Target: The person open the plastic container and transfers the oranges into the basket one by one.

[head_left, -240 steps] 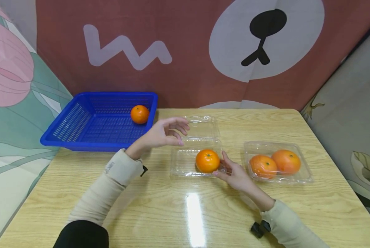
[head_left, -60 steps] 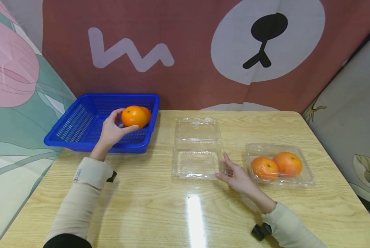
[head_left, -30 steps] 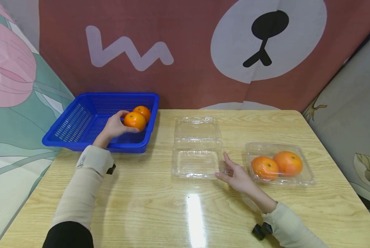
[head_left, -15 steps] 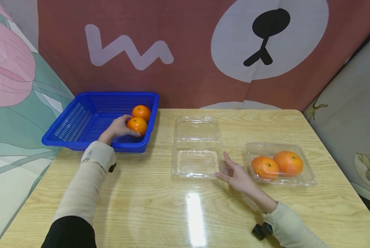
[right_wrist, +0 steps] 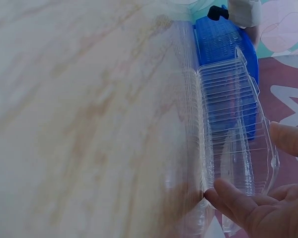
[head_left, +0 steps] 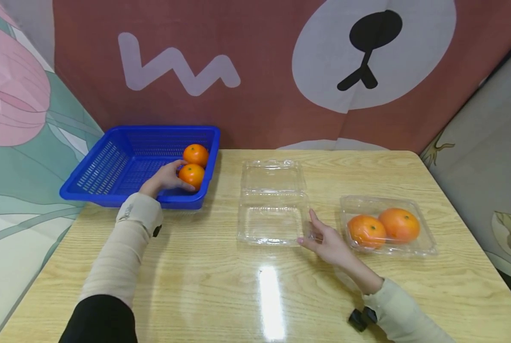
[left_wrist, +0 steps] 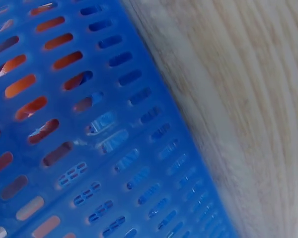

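Observation:
My left hand reaches into the blue plastic basket and holds a mandarin orange, thumb on its near side. A second mandarin orange sits just behind it. Through the basket's slotted wall the left wrist view shows patches of orange and skin; the hand itself is mostly hidden. My right hand touches the right end of a clear plastic clamshell box, its lid laid back. In the right wrist view, extended fingers rest against the clear wall.
A closed clear clamshell box with two mandarin oranges stands to the right of my right hand. All this is on a wooden table against a printed cloth backdrop.
The mandarin orange from the clamshell box has gone left into the basket in my left hand. Over the last second it has lowered toward the near right corner. My right hand has stayed put.

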Tool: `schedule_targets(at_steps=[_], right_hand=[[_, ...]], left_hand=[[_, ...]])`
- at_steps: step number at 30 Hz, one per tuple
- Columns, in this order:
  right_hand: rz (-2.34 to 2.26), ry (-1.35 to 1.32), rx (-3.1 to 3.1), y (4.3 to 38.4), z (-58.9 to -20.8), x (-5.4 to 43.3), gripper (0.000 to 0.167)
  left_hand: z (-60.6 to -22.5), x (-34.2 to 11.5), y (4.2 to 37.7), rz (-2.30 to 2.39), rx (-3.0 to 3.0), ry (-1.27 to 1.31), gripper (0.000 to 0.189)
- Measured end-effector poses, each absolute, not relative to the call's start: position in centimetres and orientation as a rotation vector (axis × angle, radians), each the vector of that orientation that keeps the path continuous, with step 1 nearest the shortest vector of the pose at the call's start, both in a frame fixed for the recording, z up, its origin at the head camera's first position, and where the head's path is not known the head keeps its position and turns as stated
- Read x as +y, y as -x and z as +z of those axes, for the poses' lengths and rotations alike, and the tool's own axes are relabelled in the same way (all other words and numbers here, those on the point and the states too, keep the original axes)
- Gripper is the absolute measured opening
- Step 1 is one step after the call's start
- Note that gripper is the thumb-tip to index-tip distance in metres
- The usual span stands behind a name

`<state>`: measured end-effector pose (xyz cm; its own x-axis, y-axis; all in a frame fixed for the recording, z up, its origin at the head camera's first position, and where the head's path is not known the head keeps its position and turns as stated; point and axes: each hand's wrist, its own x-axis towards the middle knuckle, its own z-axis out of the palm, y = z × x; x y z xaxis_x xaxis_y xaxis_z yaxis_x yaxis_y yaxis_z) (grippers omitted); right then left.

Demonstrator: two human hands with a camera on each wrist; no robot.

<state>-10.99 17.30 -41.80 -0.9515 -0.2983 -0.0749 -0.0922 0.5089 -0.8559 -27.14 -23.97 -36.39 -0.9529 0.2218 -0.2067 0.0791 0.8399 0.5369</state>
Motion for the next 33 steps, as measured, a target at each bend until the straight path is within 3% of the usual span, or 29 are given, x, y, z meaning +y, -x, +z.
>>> schedule_targets(at_steps=[33], right_hand=[[-1.435,0.322,2.523,10.9,-41.6,17.3,0.083]], left_hand=[[-33.9,-24.0,25.3,1.062,2.740,-0.045,0.078]])
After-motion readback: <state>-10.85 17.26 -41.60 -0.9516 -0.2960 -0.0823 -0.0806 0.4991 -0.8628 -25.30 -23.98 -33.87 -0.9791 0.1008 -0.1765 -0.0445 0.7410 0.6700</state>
